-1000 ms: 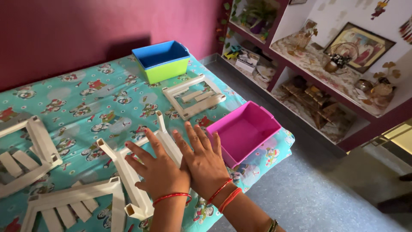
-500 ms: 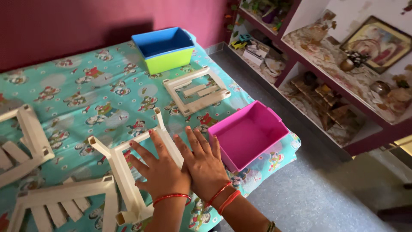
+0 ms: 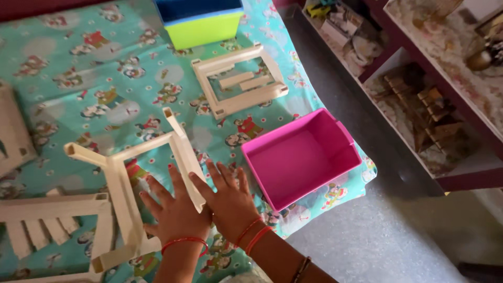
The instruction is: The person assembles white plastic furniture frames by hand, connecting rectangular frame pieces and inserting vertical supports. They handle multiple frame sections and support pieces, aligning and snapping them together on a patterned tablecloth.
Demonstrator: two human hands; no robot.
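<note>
Both my hands lie flat, fingers spread, on a bed covered with a teal cartoon-print sheet (image 3: pixel 78 68). My left hand (image 3: pixel 175 212) rests inside a cream plastic frame (image 3: pixel 123 178) that stands with its corner posts up. My right hand (image 3: pixel 228 199) lies just right of it, its fingers against the frame's right bar. Red and orange bangles sit on both wrists. Neither hand grips anything. A pink open bin (image 3: pixel 301 157) stands immediately right of my right hand.
A second cream frame (image 3: pixel 238 78) lies flat further back. A blue bin nested in a lime-green one (image 3: pixel 201 23) stands at the far edge. More cream slatted pieces (image 3: pixel 52 217) lie at the left. Cluttered maroon shelves (image 3: pixel 435 105) line the right, across a grey floor.
The camera has tilted down and moved closer, so the bins and frames appear larger. Both hands stay flat on the frame in about the same place.
</note>
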